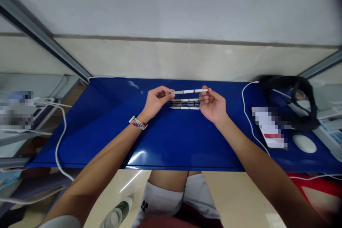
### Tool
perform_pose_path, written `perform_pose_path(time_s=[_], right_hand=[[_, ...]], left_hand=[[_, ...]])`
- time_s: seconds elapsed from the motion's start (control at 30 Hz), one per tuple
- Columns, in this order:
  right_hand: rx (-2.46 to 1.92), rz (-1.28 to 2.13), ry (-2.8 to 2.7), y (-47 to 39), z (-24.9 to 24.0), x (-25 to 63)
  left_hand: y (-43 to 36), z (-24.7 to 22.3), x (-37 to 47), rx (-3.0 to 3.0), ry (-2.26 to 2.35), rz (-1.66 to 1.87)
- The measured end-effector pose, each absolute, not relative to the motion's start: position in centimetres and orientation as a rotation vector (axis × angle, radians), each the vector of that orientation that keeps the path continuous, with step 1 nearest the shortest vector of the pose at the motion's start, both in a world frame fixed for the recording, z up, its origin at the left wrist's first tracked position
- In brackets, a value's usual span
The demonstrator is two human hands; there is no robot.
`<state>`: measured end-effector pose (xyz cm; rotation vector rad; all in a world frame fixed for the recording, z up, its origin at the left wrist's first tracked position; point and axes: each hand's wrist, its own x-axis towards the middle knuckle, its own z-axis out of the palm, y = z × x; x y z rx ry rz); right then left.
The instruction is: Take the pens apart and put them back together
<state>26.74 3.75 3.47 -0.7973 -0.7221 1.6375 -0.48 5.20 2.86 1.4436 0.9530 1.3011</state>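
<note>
A white and grey pen [188,91] is held level above the blue table, one end in each hand. My left hand [158,100] pinches its left tip between thumb and fingers. At the other end, my right hand [213,105] closes its thumb and fingers on the pen's right end. Just below the held pen, several pens [184,104] lie side by side on the table, some white and some dark. Their right ends come close to my right hand, which partly hides them.
The blue table [181,142] backs onto a pale wall. To the right are a black head strap device [307,96], a blurred phone-like object [269,128], a white mouse [304,143] and a white cable [247,110]. A bottle [117,215] is below the table's front edge.
</note>
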Motion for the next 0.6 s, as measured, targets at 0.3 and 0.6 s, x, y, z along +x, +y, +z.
perform_pose_path(time_s=[0.3, 0.6], right_hand=[[-0.975, 1.111, -1.133, 3.9, 3.5, 26.5], [-1.123, 0.679, -1.532, 5.7, 1.3, 27.8]], left_hand=[[5.6, 2.6, -0.6, 1.411, 0.993, 1.418], [6.5, 1.5, -1.0, 1.53, 1.06, 1.307]])
